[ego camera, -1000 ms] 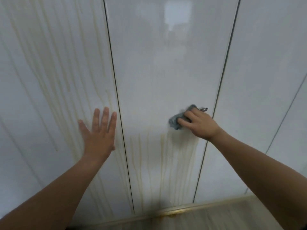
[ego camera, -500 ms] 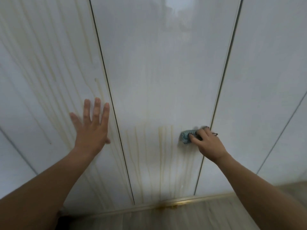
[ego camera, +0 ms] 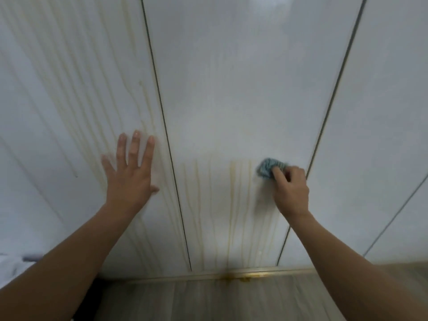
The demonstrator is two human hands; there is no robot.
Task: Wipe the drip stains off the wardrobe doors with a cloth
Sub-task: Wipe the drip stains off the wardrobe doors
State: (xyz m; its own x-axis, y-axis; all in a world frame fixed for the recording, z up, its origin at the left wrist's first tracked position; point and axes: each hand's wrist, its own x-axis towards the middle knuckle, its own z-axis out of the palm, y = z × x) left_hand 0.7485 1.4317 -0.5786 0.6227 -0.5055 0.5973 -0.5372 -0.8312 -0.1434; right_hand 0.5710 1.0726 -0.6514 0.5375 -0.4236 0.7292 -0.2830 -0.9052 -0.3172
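Note:
White wardrobe doors fill the view. On the middle door point(ego camera: 231, 89), yellowish drip stains point(ego camera: 232, 205) run down its lower part to the bottom edge. My right hand point(ego camera: 290, 193) grips a small blue-grey cloth point(ego camera: 268, 169) and presses it on the middle door near its right edge, at the top of the stained area. Spread flat, my left hand point(ego camera: 129, 174) presses on the left door point(ego camera: 69, 100), which carries many long drip streaks point(ego camera: 148, 117).
A further white door point(ego camera: 382, 112) stands at the right. A metal bottom rail point(ego camera: 254, 273) with a yellow puddle stain point(ego camera: 236, 278) runs under the doors. Grey wood-look floor point(ego camera: 208, 300) lies below.
My right hand has moved the cloth down the middle door toward its right edge, onto the top of the drip streaks. My left hand stays flat on the left door.

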